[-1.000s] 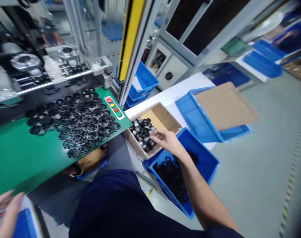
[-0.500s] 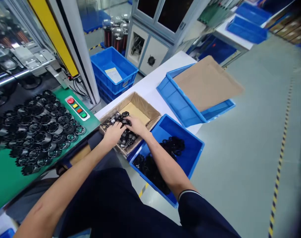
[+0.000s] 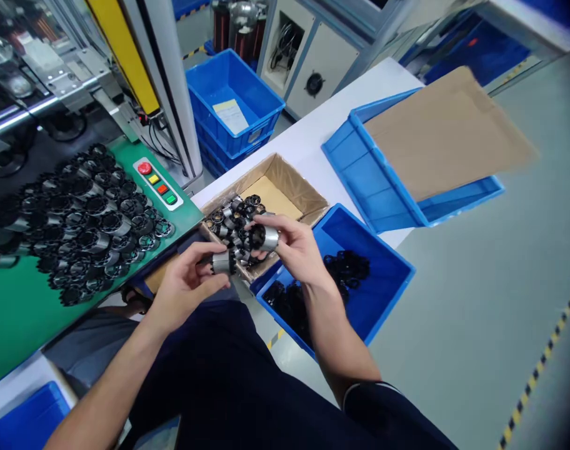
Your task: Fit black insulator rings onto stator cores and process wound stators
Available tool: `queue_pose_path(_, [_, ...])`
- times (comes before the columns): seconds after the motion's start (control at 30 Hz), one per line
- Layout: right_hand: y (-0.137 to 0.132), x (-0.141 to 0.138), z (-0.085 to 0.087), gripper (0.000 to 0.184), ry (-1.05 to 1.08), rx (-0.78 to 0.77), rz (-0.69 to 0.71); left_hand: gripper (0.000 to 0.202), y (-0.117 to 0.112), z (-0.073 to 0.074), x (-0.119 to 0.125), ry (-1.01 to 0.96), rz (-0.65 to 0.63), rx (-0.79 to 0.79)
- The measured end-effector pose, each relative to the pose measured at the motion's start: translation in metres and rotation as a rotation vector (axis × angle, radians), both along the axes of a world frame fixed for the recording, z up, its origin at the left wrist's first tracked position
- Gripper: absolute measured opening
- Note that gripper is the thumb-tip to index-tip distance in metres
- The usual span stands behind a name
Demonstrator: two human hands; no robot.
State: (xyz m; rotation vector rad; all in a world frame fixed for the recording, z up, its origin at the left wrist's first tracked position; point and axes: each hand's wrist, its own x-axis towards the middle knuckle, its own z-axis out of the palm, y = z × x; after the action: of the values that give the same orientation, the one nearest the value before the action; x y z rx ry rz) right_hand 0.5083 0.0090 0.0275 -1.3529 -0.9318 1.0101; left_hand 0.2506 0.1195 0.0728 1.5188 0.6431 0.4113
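My left hand [image 3: 184, 289] is closed around a small silver-and-black cylindrical part [image 3: 222, 262], held just in front of a cardboard box [image 3: 294, 182]. My right hand [image 3: 294, 247] grips a second part [image 3: 264, 238] of the same kind, lifted above the box's near edge. Inside the box lies a heap of several more such parts [image 3: 231, 219]. The two hands are close together, a few centimetres apart.
A blue bin [image 3: 383, 275] with black ring parts stands right of the box. A green work surface [image 3: 17, 312] at left carries many black parts [image 3: 79, 219] and a button panel [image 3: 157, 182]. Another blue bin [image 3: 360, 181] holds a cardboard sheet [image 3: 447, 134]; a further bin [image 3: 229, 94] sits behind.
Both hands went into the cardboard box and have come up out of it, each holding one cylindrical part. The camera view has swung right and down.
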Motion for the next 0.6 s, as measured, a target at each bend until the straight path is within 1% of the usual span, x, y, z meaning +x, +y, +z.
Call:
queue_pose_path(0.03, [-0.002,-0.012,0.014,0.054,0.05,0.013,0.031,0.045,-0.005,0.007,-0.012,-0.075,0.087,-0.113])
queue_pose_path(0.07, [-0.003,-0.024,0.026,0.05,0.11,0.03,0.067,0.047,-0.009,0.014,-0.023,-0.129,0.16,-0.194])
queue_pose_path(0.1, [-0.002,-0.035,0.037,0.045,0.172,0.047,0.11,0.048,-0.012,0.02,-0.032,-0.158,0.211,-0.232])
queue_pose_path(0.2, [0.005,-0.061,0.061,0.034,0.305,0.081,0.217,0.049,-0.018,0.034,-0.057,-0.205,0.305,-0.224])
queue_pose_path(0.27, [0.011,-0.074,0.072,0.034,0.332,0.099,0.269,0.046,-0.02,0.04,-0.074,-0.225,0.367,-0.178])
queue_pose_path(0.37, [0.021,-0.094,0.087,0.05,0.376,0.105,0.356,0.042,-0.021,0.043,-0.103,-0.253,0.472,-0.162])
queue_pose_path(0.43, [0.03,-0.11,0.095,0.058,0.386,0.075,0.378,0.041,-0.022,0.041,-0.123,-0.255,0.522,-0.182])
queue_pose_path(0.53, [0.043,-0.134,0.103,0.054,0.367,0.028,0.358,0.04,-0.023,0.036,-0.157,-0.255,0.607,-0.147])
queue_pose_path(0.6, [0.051,-0.145,0.106,0.053,0.339,0.014,0.332,0.042,-0.022,0.032,-0.183,-0.248,0.711,-0.132])
